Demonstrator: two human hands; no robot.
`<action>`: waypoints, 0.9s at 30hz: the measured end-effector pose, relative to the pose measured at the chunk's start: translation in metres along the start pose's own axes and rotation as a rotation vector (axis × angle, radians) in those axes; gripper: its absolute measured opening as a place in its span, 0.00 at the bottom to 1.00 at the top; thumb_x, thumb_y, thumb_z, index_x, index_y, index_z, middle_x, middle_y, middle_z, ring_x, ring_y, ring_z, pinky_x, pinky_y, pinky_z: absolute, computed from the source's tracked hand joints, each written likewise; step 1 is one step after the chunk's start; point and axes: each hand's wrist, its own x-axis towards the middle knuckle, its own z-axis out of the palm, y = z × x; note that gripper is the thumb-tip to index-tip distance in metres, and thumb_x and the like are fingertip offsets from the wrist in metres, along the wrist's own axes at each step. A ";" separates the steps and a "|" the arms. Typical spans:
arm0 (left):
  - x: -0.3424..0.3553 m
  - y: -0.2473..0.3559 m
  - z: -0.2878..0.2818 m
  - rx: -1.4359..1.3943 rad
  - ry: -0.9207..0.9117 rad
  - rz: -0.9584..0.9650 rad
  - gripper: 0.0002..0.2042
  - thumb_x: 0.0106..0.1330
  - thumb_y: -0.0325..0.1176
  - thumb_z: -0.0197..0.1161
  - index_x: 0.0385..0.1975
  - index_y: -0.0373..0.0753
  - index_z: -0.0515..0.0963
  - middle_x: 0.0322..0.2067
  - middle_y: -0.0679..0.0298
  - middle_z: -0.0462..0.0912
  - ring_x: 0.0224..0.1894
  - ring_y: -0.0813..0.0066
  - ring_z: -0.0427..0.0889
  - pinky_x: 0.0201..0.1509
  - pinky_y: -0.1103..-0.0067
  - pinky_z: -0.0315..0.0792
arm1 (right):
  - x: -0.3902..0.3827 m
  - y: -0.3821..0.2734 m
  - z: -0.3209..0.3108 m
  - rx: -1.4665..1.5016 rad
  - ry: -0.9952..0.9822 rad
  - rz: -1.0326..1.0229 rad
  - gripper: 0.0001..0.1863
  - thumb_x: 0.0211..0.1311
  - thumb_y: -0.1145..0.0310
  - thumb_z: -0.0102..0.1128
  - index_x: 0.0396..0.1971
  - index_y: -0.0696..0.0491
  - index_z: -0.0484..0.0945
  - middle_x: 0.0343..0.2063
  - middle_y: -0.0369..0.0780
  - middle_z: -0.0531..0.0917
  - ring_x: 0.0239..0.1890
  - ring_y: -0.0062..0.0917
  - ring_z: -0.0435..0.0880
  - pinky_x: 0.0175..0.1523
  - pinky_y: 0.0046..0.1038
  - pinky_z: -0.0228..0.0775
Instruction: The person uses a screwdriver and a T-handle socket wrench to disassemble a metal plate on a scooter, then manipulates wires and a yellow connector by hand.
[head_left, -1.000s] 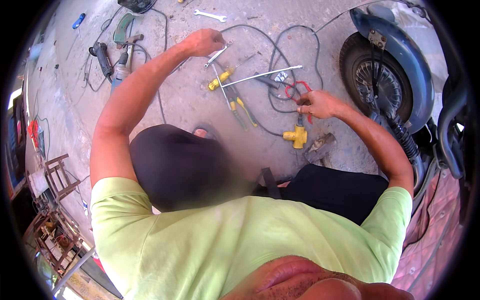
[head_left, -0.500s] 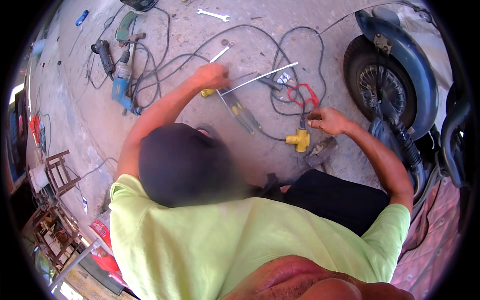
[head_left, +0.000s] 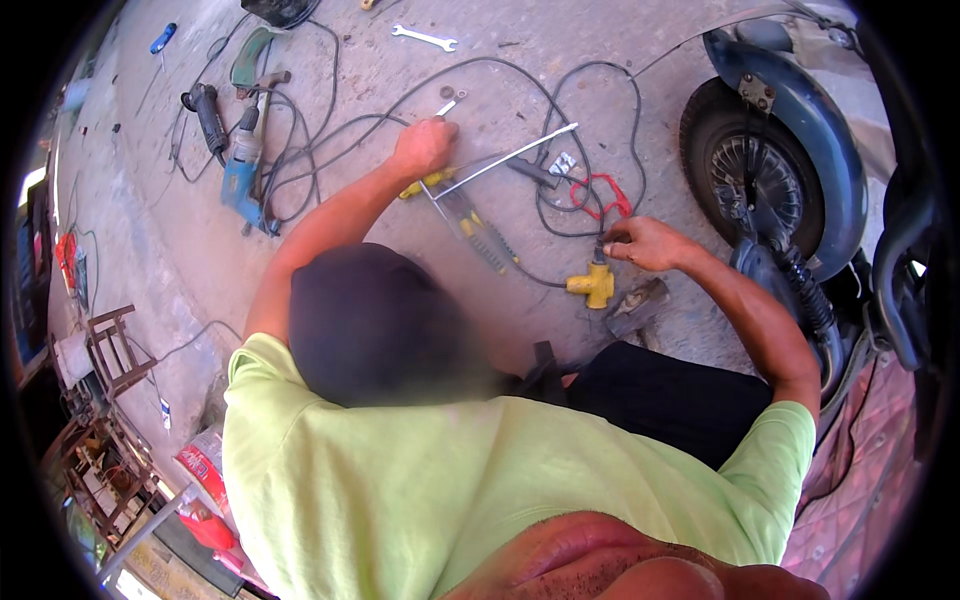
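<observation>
1. Concrete floor [head_left: 180, 270], dusty and crossed by black cables [head_left: 639, 130], spreads around the person at work.
2. Just beyond the left hand's [head_left: 425, 145] fingers pokes the ring end of a wrench [head_left: 447, 107]. Those fingers curl down over the rest; whether they grip it, I can't tell from here.
3. I'd expect that wrench to be stiff, solid and smooth, slippery if oily; mid-shank seems the best hold.
4. At the right hand's [head_left: 642, 244] fingertips is a dark plug [head_left: 600, 254], set in a yellow socket [head_left: 597, 287] just below them. Its fingers are bent; I can't tell if they pinch the plug.
5. Both look light and hard; best held by their bodies.
6. Between both hands' fingers lie a metal bar [head_left: 508, 161] and pliers [head_left: 480, 235].
7. Well left of the left fingers lies a blue drill [head_left: 243, 170]; right of the right hand stands a motorbike wheel [head_left: 757, 175].
</observation>
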 end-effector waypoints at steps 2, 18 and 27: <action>0.001 0.001 -0.001 0.001 0.002 -0.005 0.10 0.62 0.37 0.59 0.36 0.39 0.80 0.39 0.51 0.82 0.45 0.49 0.82 0.47 0.59 0.75 | 0.001 0.002 0.003 0.012 0.014 -0.020 0.22 0.62 0.55 0.60 0.46 0.58 0.83 0.42 0.50 0.86 0.47 0.41 0.85 0.53 0.37 0.74; 0.037 0.044 0.003 -0.105 0.070 0.126 0.08 0.62 0.32 0.56 0.36 0.38 0.78 0.39 0.47 0.81 0.45 0.45 0.82 0.49 0.57 0.75 | -0.039 -0.062 -0.058 0.289 0.463 -0.123 0.21 0.69 0.60 0.58 0.53 0.61 0.78 0.42 0.45 0.86 0.47 0.24 0.83 0.54 0.30 0.74; 0.044 0.043 -0.005 -0.111 -0.024 -0.028 0.08 0.58 0.31 0.59 0.36 0.35 0.76 0.35 0.49 0.81 0.41 0.49 0.83 0.44 0.60 0.77 | -0.024 -0.022 0.018 0.142 -0.062 -0.024 0.24 0.65 0.57 0.59 0.52 0.60 0.80 0.47 0.52 0.85 0.54 0.39 0.83 0.59 0.35 0.72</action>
